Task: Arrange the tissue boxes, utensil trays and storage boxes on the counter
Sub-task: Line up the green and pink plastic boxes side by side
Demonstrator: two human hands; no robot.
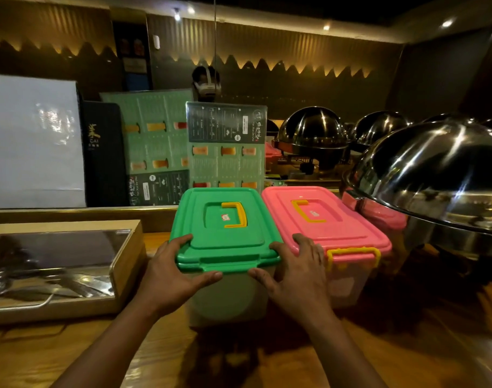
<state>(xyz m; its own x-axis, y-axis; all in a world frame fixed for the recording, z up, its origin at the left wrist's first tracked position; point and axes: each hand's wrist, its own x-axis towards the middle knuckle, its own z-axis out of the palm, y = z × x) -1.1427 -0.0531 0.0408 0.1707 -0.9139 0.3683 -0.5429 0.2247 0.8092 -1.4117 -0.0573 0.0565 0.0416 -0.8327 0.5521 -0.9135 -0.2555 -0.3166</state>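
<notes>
Gripping green-lidded storage box (225,247) near corners: left hand (169,273), right hand (292,273), fingers on lid, thumbs under rim; pink-lidded box (323,219) touching alongside.

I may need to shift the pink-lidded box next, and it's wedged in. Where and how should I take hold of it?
Probably from above, by the yellow handle lying flat in the recess of the pink lid. The green-lidded box crowds its left side and a steel dome its right, so gripping its sides looks awkward. Check the yellow front latch is shut first.
</notes>
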